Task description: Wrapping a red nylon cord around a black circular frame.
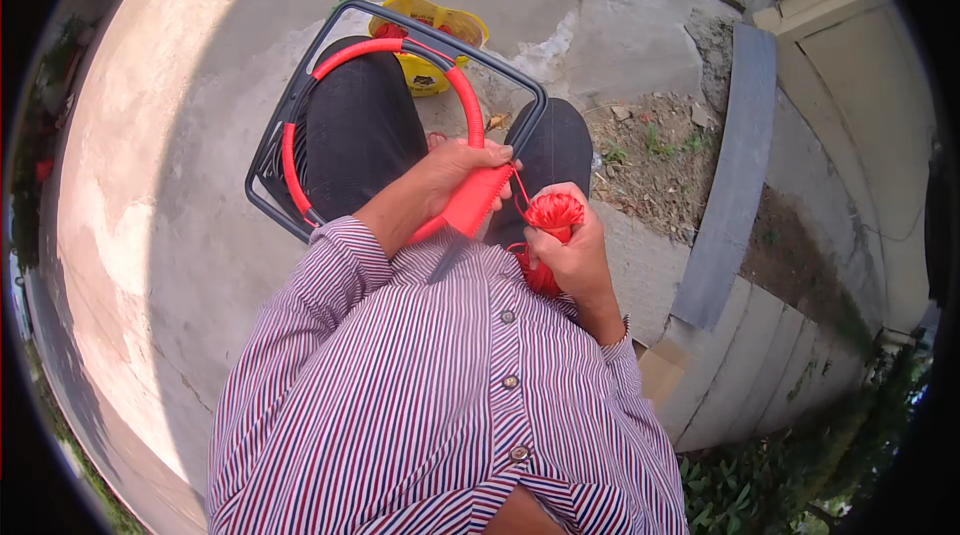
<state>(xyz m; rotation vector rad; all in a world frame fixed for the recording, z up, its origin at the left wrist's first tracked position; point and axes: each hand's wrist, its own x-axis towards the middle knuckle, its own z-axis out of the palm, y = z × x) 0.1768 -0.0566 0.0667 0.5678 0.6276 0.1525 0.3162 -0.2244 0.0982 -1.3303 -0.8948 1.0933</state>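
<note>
A hoop (473,100), partly wrapped in red with dark stretches between, lies over my lap inside a dark rounded tube frame (395,15). My left hand (458,175) grips the hoop's right side, fingers closed round it. A flat red piece with a toothed edge (475,205) spreads below that hand; whether it is wound cord or a separate strip I cannot tell. My right hand (572,253) is closed on a bundle of red cord (553,212), to the right of the hoop. A thin red strand runs from the bundle to the toothed edge.
Beyond my knees a yellow basket (428,75) with red contents stands on the concrete ground (250,85). A coil of black cable-like material (275,160) shows at the frame's left. Rubble (650,160) and a grey curb-like strip (728,185) lie to the right.
</note>
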